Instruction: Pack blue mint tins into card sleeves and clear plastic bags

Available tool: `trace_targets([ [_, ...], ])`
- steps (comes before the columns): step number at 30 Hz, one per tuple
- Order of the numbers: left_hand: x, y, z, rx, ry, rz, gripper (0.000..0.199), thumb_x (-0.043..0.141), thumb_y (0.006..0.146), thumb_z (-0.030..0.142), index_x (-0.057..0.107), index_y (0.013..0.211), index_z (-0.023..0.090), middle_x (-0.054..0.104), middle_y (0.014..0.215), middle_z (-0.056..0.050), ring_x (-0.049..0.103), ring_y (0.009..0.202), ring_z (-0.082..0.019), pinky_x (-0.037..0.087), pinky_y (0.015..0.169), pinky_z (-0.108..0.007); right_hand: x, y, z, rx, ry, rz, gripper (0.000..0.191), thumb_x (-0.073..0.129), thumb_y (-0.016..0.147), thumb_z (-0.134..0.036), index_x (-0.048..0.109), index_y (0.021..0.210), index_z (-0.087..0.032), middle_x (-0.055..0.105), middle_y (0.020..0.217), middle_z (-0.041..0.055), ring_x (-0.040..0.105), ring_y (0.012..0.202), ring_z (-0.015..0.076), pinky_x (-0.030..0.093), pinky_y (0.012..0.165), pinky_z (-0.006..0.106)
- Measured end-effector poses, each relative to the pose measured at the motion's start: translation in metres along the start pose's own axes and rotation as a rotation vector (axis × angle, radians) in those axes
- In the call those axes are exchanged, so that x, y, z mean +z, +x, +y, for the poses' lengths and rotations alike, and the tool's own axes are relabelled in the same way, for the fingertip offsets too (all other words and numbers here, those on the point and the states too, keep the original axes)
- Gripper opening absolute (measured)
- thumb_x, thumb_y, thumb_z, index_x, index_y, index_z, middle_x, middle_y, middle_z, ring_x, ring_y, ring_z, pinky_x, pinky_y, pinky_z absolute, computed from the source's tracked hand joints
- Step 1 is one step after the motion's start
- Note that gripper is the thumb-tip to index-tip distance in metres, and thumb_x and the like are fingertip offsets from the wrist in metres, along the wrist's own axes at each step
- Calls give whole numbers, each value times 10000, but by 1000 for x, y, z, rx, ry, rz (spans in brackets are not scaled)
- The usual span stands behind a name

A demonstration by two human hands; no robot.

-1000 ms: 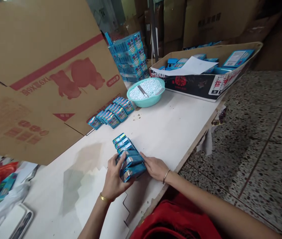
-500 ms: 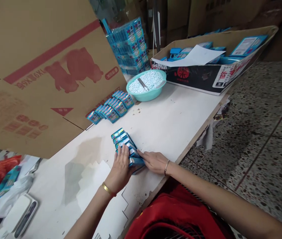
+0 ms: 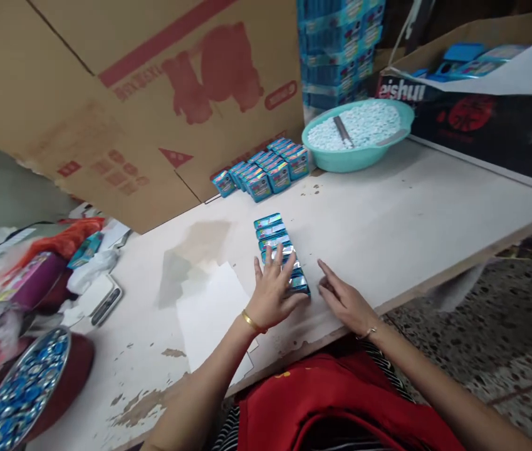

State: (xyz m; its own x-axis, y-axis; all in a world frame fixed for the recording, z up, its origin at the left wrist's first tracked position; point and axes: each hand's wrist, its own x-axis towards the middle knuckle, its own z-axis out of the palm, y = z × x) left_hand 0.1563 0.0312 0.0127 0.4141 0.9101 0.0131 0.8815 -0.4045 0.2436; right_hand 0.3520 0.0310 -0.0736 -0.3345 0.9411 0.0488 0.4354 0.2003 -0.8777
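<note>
A short row of small blue boxes (image 3: 272, 232) stands on the white table before me. My left hand (image 3: 275, 285) lies over the near end of that row, fingers spread on or just above the boxes. To the right of the row, apart from it, my right hand (image 3: 345, 300) is held over the table with its fingers stretched out and nothing in them. White card sheets (image 3: 212, 316) lie left of my left wrist. Farther back, a group of similar blue boxes (image 3: 266, 174) stands against a big carton.
The big brown carton (image 3: 119, 119) fills the back left. A turquoise basin (image 3: 354, 160) of small white pieces holds tweezers (image 3: 342, 131). Right of it stands a black carton (image 3: 477, 128) with blue packs. A red bowl (image 3: 71, 382) of blue pieces and a white device (image 3: 101, 297) are at left.
The view has swung left, bringing the red bowl in. My right hand has come away from the boxes, and my left fingers have spread. The nearest box now lines up with the row.
</note>
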Motion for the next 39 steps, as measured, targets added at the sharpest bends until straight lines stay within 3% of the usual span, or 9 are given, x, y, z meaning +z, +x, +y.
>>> trace_targets([
  [2,-7,-19,-37,-109,-99,133,646,474,867,492,263,1415,224,271,1501,-145,186,1408,-283,192,1112,-513,1,-14,1,30,97,48,496,363,918,-420,446,1321,-145,626,852,42,597,752,160,489,724,271],
  [5,-18,-53,-114,-478,-99,246,404,431,895,445,480,1193,177,568,1207,-114,540,1120,-190,413,959,-332,4,-38,-3,59,156,72,375,425,893,-464,626,1028,-177,657,875,65,618,821,180,502,749,271],
  [6,-21,-65,-142,-643,-43,232,351,420,898,437,513,1114,177,606,1102,-88,577,1016,-169,444,889,-294,7,-46,-5,58,160,60,355,442,884,-468,643,963,-185,667,891,71,623,851,191,504,772,279],
  [9,-22,-96,-211,-842,19,221,275,483,858,413,553,916,153,617,906,-84,585,852,-190,454,764,-303,17,-63,-13,57,163,-16,340,459,873,-466,665,897,-196,687,908,77,634,867,207,513,796,294],
  [13,-7,-113,-255,-918,39,176,197,541,820,378,539,803,181,608,844,-56,570,819,-198,416,741,-303,34,-69,-23,35,151,-161,353,445,883,-459,675,918,-194,693,930,86,636,898,215,512,825,302],
  [21,-2,-118,-272,-889,-3,117,259,565,796,454,502,790,203,613,858,-32,550,805,-182,367,708,-264,52,-55,-43,19,-7,-383,363,428,890,-459,663,975,-196,671,981,96,618,890,220,483,833,342],
  [31,-21,-113,-271,-872,-219,197,229,523,781,302,441,593,202,490,558,30,427,557,-133,295,579,-245,53,-55,-53,-4,-128,-413,290,436,878,-369,656,944,-190,654,908,73,596,833,199,453,764,314],
  [35,-48,-106,-257,-851,-338,344,228,517,733,290,417,551,196,411,509,52,385,527,-112,298,543,-232,56,-51,-62,-5,-46,-426,297,462,868,-387,662,929,-175,639,838,61,581,763,186,451,711,302],
  [39,-53,-96,-207,-823,-419,545,246,457,760,356,385,580,204,349,528,58,360,536,-105,305,533,-224,85,-37,-90,-59,185,-407,372,538,827,-474,677,998,-174,644,939,82,577,874,202,456,793,319],
])
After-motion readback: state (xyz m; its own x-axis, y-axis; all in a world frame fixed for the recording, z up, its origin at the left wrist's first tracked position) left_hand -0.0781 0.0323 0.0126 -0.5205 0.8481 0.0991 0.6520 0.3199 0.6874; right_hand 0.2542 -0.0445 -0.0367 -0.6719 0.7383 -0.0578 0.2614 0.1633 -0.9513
